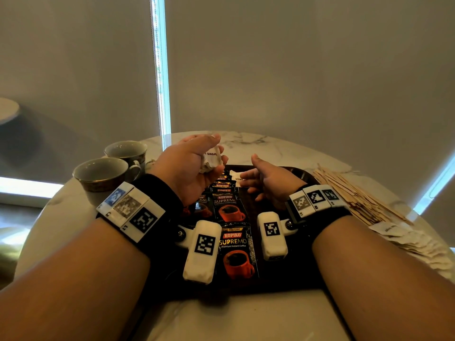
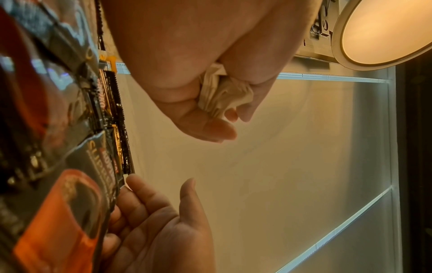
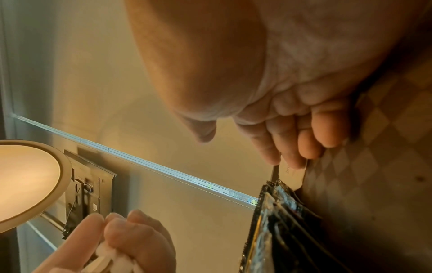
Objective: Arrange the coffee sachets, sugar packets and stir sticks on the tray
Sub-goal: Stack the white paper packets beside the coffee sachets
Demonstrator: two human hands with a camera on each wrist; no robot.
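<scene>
My left hand [image 1: 219, 148] is raised over the tray's far left and grips a crumpled bunch of white sugar packets [image 1: 211, 159], which also show in the left wrist view [image 2: 222, 94]. My right hand [image 1: 248, 168] lies low over the dark tray [image 1: 295, 279], thumb lifted apart. Its straight fingers [image 3: 292, 147] touch a single white sugar packet [image 1: 235, 177] lying at the far end of the tray. A row of overlapping black Kopiko coffee sachets [image 1: 229, 210] runs down the tray's middle toward me. Wooden stir sticks [image 1: 357, 198] lie in a heap on the table to the right.
Two empty teacups [image 1: 103, 178] stand on the marble table [image 1: 246, 321] left of the tray. More loose sugar packets [image 1: 406, 237] lie right of the tray, nearer than the sticks. A round lamp [image 2: 385, 31] and blinds are behind the table.
</scene>
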